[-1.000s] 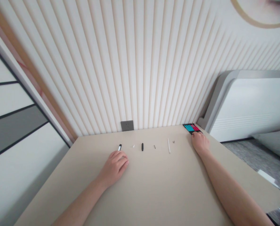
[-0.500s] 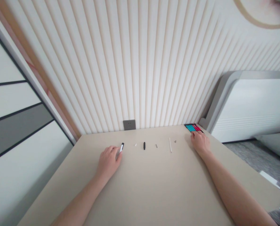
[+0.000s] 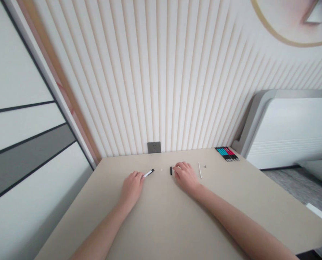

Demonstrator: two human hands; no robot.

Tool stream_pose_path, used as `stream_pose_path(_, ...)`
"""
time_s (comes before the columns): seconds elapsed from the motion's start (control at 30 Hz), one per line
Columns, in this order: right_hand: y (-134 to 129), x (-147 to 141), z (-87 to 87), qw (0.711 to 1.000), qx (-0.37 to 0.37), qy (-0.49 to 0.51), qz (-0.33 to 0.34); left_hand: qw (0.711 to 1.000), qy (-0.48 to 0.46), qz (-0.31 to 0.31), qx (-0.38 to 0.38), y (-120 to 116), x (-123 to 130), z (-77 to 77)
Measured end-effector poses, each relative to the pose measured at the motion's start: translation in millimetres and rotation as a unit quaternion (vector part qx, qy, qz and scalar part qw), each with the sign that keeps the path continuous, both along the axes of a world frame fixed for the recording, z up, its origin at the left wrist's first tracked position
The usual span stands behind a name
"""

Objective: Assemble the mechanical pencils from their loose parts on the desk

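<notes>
Here, the left grip [image 3: 133, 186] holds a white, black-ended stick [image 3: 149, 173]; right grip [image 3: 187, 177] unclear.

Nearer than the left hand [image 3: 133, 185] and right hand [image 3: 186, 177], the table [image 3: 158, 224] leaves a broad lane; the gap between them is narrowed by a white-and-black stick [image 3: 149, 173] and small black piece [image 3: 171, 170], while beyond both the ribbed wall [image 3: 161, 90] blocks reach
</notes>
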State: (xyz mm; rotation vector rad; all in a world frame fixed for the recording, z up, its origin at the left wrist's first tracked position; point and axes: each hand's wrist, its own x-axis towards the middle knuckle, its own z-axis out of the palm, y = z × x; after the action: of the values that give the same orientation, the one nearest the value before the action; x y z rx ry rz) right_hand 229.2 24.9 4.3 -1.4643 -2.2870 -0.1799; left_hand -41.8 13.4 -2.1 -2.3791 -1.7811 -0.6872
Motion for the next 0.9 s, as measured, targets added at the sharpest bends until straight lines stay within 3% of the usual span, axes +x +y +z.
stream_pose_path(0.17,11,-51,-0.3,0.999,-0.006,-0.022,0.026,0.994,-0.096,-0.037,0.042,0,1,1.8)
stream_pose_path(0.3,12,-59,-7.2,0.999,-0.015,-0.028,0.036,0.986,-0.140,-0.067,0.064,0,5,-0.1)
stream_pose_path(0.5,-3,-15,-10.5,0.999,0.009,-0.010,0.050,0.975,-0.186,-0.110,0.055,-3,12,0.0)
stream_pose_path(0.67,-4,31,-10.7,0.994,-0.012,0.026,-0.107,0.971,-0.187,-0.144,0.042,-7,16,1.8)
stream_pose_path(0.77,0,38,-11.4,0.987,-0.052,0.018,-0.153,0.969,-0.183,-0.159,0.036,-9,18,3.5)
stream_pose_path(0.9,2,32,-11.9,0.986,-0.077,0.011,-0.150,0.973,-0.154,-0.172,0.018,-13,19,8.4)
